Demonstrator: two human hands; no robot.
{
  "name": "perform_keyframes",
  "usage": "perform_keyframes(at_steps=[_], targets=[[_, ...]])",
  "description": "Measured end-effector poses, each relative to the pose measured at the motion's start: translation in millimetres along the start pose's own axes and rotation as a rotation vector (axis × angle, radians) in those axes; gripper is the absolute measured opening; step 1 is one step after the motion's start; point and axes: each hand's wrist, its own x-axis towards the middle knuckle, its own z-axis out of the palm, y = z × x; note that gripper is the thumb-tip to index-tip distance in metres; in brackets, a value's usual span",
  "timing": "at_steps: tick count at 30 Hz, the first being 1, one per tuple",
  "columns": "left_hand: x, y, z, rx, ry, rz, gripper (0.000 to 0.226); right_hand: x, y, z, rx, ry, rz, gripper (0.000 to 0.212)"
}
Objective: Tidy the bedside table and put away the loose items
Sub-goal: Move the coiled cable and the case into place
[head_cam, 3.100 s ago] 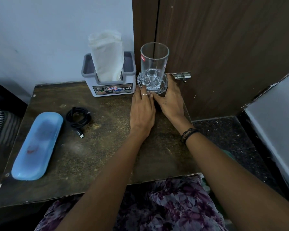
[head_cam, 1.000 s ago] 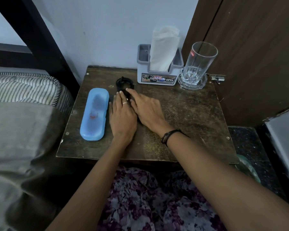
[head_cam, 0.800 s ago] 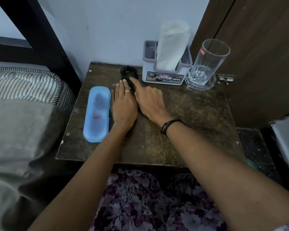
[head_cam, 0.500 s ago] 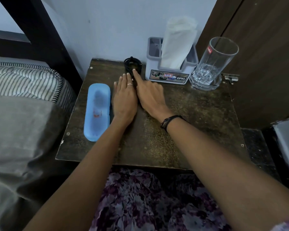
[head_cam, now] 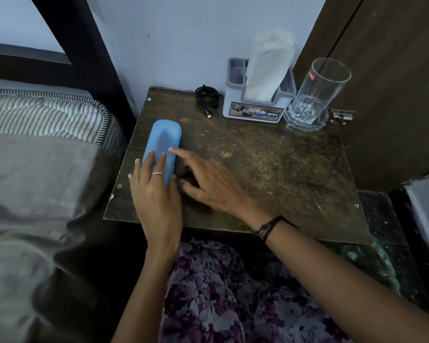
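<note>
Where the head view looks down on the dark, worn bedside table [head_cam: 270, 169], the only clear writing sits at its back edge: the grey tissue holder [head_cam: 256, 112] carries a sticker strip ending in the word "OPEL", with smaller logos to its left too small to read. A white tissue [head_cam: 268, 68] stands up out of the holder. Just right of it a clear drinking glass [head_cam: 320, 92] stands in a glass saucer [head_cam: 306, 122]; a red label near its rim bears white letters too small to make out. Left of the holder, a coiled black cable [head_cam: 206, 96] lies against the wall, its plug end trailing forward.

The blue case [head_cam: 162, 147] lies lengthwise near the table's left edge. The left hand [head_cam: 156, 194], a ring on one finger, lies open and flat with its fingers spread over the case's near end, hiding that part. The right hand [head_cam: 208, 184], also open and holding nothing, hovers or rests beside the case, forefinger extended to its right edge; it is motion-blurred, so contact is unclear. A dark wristband [head_cam: 270, 227] circles the right wrist.

A striped mattress [head_cam: 47, 115] with a grey sheet lies left of the table and is cut off by the frame. A floral garment [head_cam: 233, 293] fills the bottom, hiding the table's front.
</note>
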Motion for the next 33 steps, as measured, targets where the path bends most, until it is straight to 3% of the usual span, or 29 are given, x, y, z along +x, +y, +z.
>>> perform_keyframes(at_steps=[5,9,13,21,29,33], targets=[[17,-5,0,-0.147,-0.016,-0.018,0.036,12,-4,14,-0.022,0.027,0.025,0.079],[48,-6,10,-0.147,-0.056,0.023,0.039,32,-1,14,0.025,0.157,0.136,0.075],[84,-5,24,-0.177,-0.077,0.034,0.041,59,11,11,-0.05,0.17,0.219,0.074],[125,5,41,-0.089,-0.032,0.11,0.036,94,31,4,0.36,0.092,0.294,0.074],[141,2,49,-0.088,-0.047,0.144,0.034,105,37,5,0.43,0.094,0.332,0.077],[147,1,46,-0.067,-0.157,0.133,0.042,100,32,6,0.467,0.13,0.364,0.073]])
